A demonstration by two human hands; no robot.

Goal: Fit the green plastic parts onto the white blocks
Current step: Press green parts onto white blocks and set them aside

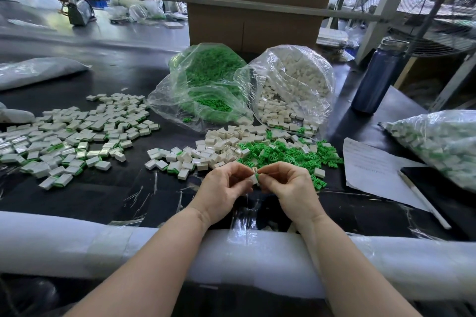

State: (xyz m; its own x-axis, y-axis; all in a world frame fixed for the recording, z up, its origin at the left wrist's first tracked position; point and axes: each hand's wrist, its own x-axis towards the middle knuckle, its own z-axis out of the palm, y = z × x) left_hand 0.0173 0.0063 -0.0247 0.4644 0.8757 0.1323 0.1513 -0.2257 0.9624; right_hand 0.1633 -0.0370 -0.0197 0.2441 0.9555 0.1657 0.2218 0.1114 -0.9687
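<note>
Head view: left hand (223, 188) and right hand (288, 183) meeting just above the desk (108, 195) near its padded front edge (77, 242), fingertips pinching one white block (254, 178) between them. Left grip narrow on the block's body; right grip narrow at its upper end, a sliver of green showing there, probably the green plastic part, too small to confirm. Seating apparently in progress, depth not readable. To do it well: steady the block with the left, line the green piece square to the opening, push straight along the slot with thumb pressure, no twisting; check flush before release. Supply close ahead: loose green parts (283, 152) beside loose white blocks (221, 144); behind them an open bag of green parts (206, 85) and an open bag of white blocks (296, 85). Finished pieces (67, 136) spread to the left, well apart from the raw stock; worth keeping it so. Sealed bag of assembled pieces (438, 144), paper sheet (371, 170) and pen (422, 201) to the right.
</note>
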